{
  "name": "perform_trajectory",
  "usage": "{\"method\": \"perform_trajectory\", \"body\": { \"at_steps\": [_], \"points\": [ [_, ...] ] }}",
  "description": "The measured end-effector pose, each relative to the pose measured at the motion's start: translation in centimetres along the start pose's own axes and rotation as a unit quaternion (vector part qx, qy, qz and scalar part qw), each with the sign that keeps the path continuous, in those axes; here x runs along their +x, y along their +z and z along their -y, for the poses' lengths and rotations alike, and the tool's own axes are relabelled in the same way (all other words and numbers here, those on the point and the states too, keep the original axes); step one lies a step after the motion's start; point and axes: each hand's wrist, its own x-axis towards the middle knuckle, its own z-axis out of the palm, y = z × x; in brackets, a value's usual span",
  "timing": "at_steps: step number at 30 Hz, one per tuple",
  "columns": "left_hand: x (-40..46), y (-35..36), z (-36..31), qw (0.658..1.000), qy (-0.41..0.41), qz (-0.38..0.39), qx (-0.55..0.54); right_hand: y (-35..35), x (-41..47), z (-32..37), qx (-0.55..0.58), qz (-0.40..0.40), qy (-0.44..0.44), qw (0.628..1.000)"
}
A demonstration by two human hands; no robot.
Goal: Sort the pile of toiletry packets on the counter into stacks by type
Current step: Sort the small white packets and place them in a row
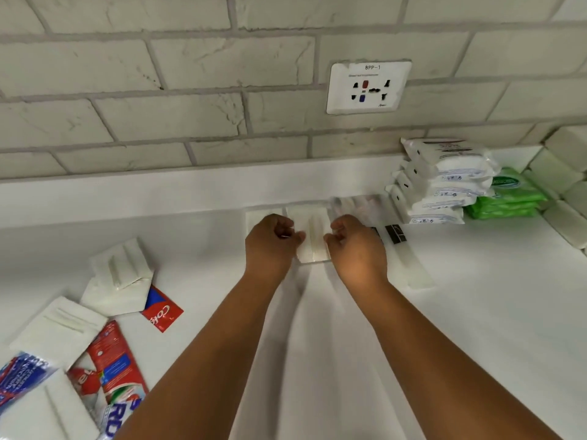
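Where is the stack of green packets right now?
In the head view, the green packets sit far right on the counter by the brick wall, between the white wipe packs and the white soap bars.

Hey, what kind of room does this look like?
Probably a hotel bathroom or housekeeping counter: a white counter under a tiled wall, a shaver-style socket, and stacked wipe packs.

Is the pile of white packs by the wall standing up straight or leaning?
Leaning. The white packs are stacked stepwise, upper ones shifted toward the wall.
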Motion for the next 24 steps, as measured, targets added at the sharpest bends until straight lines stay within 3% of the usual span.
{"method": "perform_trajectory", "body": {
  "at_steps": [9,24],
  "points": [
    [4.4,1.4,0.3,0.996,0.020,-0.013,0.083,1.9,4.1,-0.1,-0.137,0.021,-0.024,0.990],
    [5.1,1.9,0.6,0.985,0.047,-0.007,0.169,1.9,4.3,0.5,-0.209,0.041,-0.024,0.977]
  ]
}}
